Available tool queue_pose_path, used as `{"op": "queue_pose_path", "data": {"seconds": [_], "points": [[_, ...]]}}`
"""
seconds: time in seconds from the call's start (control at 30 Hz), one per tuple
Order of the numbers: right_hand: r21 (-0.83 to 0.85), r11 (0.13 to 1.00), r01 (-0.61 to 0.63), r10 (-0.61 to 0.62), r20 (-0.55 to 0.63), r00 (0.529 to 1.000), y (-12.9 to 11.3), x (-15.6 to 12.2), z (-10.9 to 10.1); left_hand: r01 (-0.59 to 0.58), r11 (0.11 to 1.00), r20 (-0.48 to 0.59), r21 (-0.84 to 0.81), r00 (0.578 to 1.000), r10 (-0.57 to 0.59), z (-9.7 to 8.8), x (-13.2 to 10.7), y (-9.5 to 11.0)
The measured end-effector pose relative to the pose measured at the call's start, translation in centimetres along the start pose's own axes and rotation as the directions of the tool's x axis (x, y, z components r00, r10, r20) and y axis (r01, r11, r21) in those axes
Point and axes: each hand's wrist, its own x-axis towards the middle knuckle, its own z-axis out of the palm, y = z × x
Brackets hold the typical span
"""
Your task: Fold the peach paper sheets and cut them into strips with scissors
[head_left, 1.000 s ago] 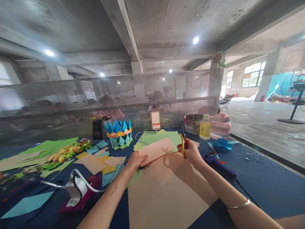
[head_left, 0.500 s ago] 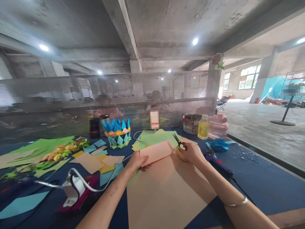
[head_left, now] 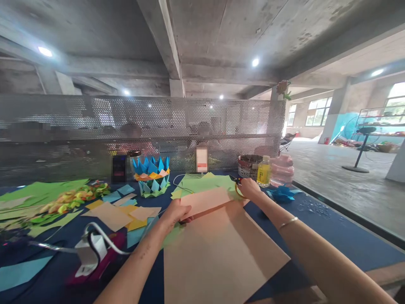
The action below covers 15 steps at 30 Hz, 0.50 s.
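Note:
My left hand (head_left: 177, 212) pinches the left end of a peach paper strip (head_left: 207, 200), thumb on top. In my right hand (head_left: 249, 189) is a pair of scissors (head_left: 239, 189) with dark blades and a yellow handle loop; the blades point up and left, beyond the strip's right end. Whether the blades are apart is hard to see. Beneath both hands a large peach paper sheet (head_left: 218, 257) lies on the blue table. Green paper sheets (head_left: 202, 182) lie just behind the strip.
Left of my hands are a blue and orange folded-paper basket (head_left: 151, 175), loose peach paper pieces (head_left: 112, 214) and a power strip (head_left: 96, 257) with a white plug. On the right stand a yellow bottle (head_left: 263, 172), a pink jug (head_left: 281, 171) and a blue paper flower (head_left: 282, 193). A perforated panel (head_left: 183, 126) runs behind.
My right hand and the scissors have shifted slightly up and away from the strip's right end. My left hand still grips the strip. The whole view has turned a little right.

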Motion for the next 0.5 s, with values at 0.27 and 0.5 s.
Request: {"op": "queue_pose_path", "data": {"seconds": [0.27,0.5], "points": [[-0.112,0.994,0.015,-0.009,0.058,0.998,-0.8,0.7,0.9,-0.053,0.996,-0.050,-0.075,0.998,0.049,0.1,-0.1,0.5],[-0.102,0.951,0.293,-0.287,0.072,0.955,-1.9,-2.0,-0.4,-0.131,0.981,-0.197,-0.146,0.975,0.101,-0.3,-0.1,1.5]]}}
